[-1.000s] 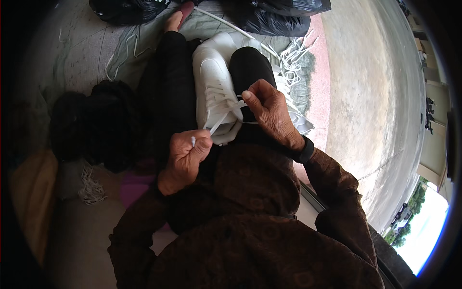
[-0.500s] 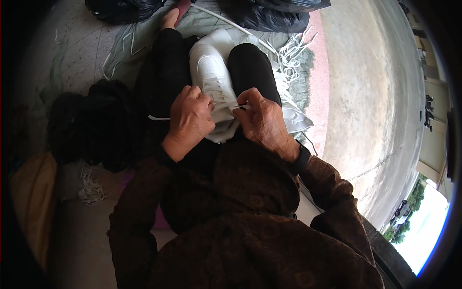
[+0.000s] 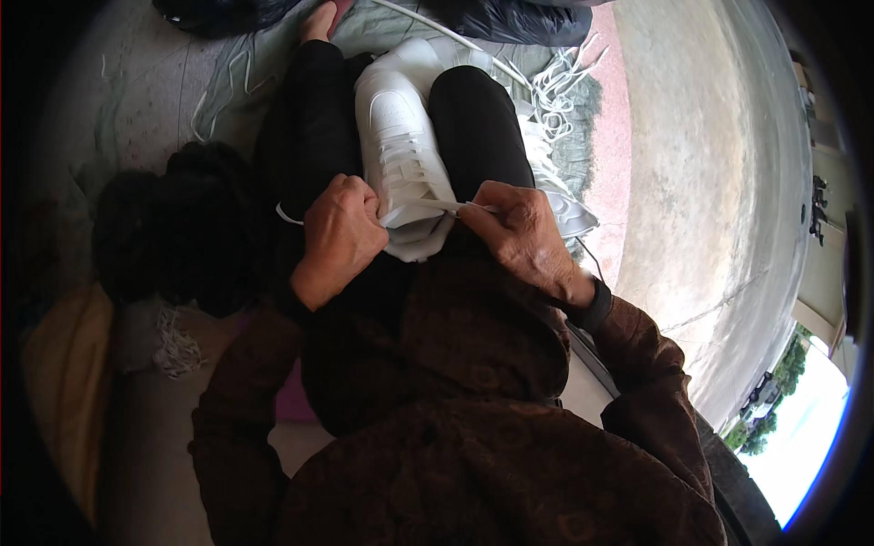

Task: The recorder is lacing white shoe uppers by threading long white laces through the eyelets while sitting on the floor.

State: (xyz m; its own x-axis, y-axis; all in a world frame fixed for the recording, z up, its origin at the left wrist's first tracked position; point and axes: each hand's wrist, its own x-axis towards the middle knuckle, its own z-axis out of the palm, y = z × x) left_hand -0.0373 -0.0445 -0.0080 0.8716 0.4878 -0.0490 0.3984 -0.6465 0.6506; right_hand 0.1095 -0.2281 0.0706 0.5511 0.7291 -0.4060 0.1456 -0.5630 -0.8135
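Note:
A white sneaker (image 3: 393,109) lies between my black-trousered legs, toe pointing away and opening toward me. Flat white lacing crosses its tongue. My right hand (image 3: 521,235) is closed in a pinch on the white shoelace (image 3: 435,204), which runs taut across the top of the opening. At the left edge of the shoe's collar, my left hand (image 3: 339,238) is closed, its fingertips partly hidden against the shoe. A loose white lace end sticks out to the left of that hand, so it appears to grip lace too.
Another white shoe (image 3: 569,217) lies right of my right leg, near a tangle of white laces (image 3: 555,96). Black plastic bags (image 3: 510,23) stand at the far side on a green sheet (image 3: 360,32). Left are a dark bundle (image 3: 173,232) and a bunch of laces (image 3: 177,346).
Both hands have drawn apart and slightly toward me, my right hand moving right. The shoelace between them now stretches straight across the shoe opening, and more of the lacing shows.

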